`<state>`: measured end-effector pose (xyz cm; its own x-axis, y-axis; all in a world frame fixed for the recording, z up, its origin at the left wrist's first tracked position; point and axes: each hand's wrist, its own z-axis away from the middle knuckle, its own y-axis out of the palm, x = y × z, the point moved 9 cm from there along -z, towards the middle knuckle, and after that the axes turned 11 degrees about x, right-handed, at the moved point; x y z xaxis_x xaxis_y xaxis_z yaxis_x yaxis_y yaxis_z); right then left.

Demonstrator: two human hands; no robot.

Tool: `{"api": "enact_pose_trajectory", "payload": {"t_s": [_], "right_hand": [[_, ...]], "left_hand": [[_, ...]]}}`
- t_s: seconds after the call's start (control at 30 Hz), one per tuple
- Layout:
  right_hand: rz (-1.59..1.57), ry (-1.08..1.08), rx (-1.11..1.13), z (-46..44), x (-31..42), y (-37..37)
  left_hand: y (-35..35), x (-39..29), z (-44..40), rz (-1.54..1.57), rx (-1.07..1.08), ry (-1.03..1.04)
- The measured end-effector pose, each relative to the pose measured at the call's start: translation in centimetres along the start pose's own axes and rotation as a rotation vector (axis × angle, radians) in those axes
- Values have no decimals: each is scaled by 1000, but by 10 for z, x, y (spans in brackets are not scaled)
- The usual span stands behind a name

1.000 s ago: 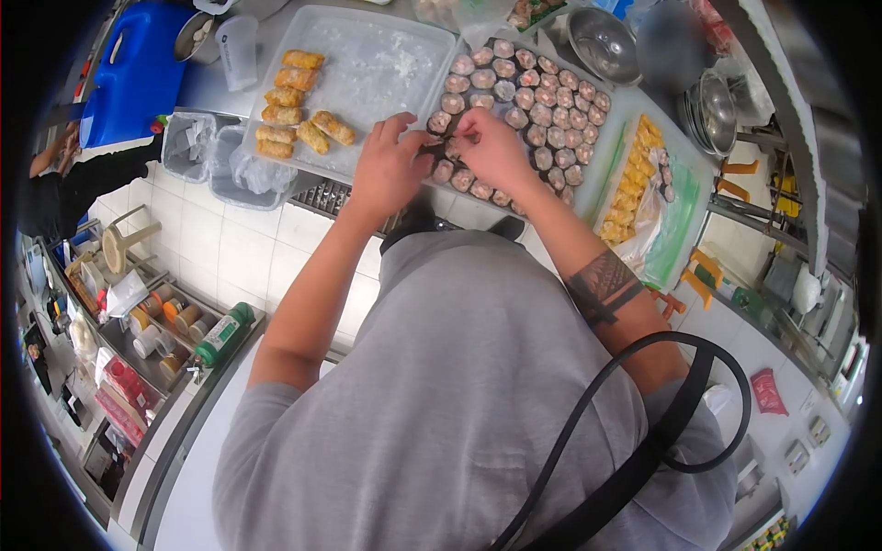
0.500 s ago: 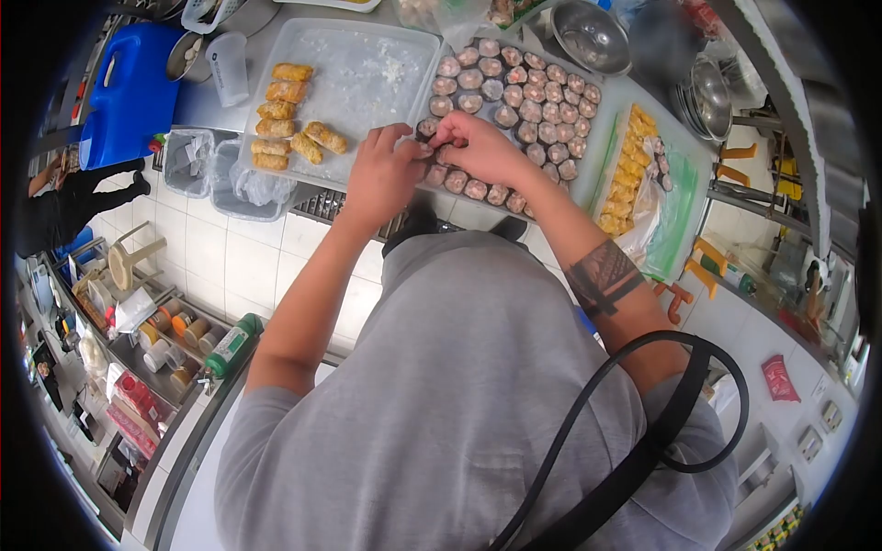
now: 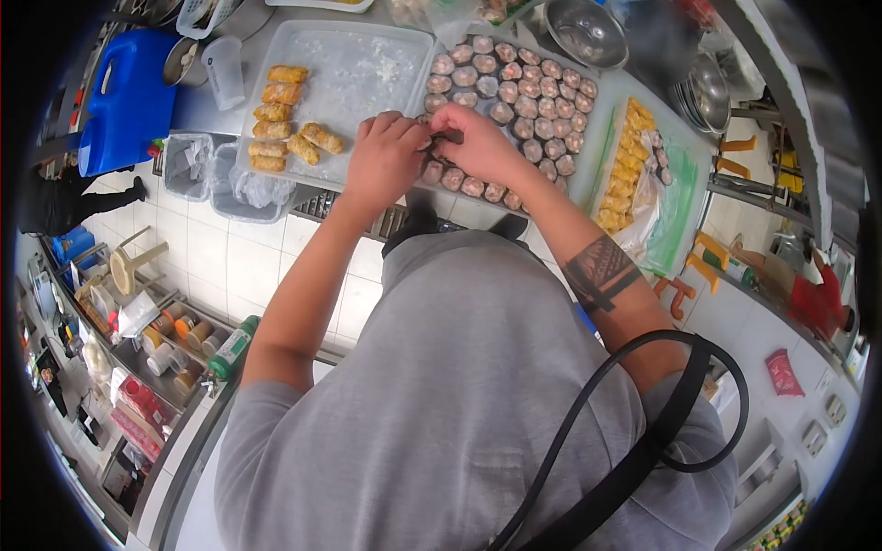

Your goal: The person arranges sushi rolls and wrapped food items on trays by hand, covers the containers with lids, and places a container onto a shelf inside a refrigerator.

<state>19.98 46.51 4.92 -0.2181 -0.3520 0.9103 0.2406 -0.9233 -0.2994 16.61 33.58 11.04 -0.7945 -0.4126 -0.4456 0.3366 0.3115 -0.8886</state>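
The left hand and the right hand are meeting over the near left corner of the middle tray, their fingers bending inward; whether the fingertips are pinching a piece or standing apart, I cannot tell, as the knuckles are hiding them. This tray is holding rows of round pieces, dark-sided with pink filling showing on top, and some are lying right by the hands.

Just beside it, the left tray is carrying a column of golden rolls along its left side, with two more slanting next to them. On the other side, the right tray is holding yellow pieces, a few dark-sided ones and plastic wrap. Beyond the trays, a steel bowl is resting near stacked bowls. Two bins are standing below the bench, lined with clear bags.
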Motion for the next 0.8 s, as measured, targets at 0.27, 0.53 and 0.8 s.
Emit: {"api": "enact_pose_trajectory", "payload": {"t_s": [0.27,0.53,0.8], "right_hand": [[149,-41,-145,11,7,0],[171,-127,-184,12,16,6],[176,-166,-252,12,12,9]], "left_hand": [[-1,4,-10,-49,133,7],[1,8,-18,-23,303,137],[-1,8,-16,2,218,117]]}}
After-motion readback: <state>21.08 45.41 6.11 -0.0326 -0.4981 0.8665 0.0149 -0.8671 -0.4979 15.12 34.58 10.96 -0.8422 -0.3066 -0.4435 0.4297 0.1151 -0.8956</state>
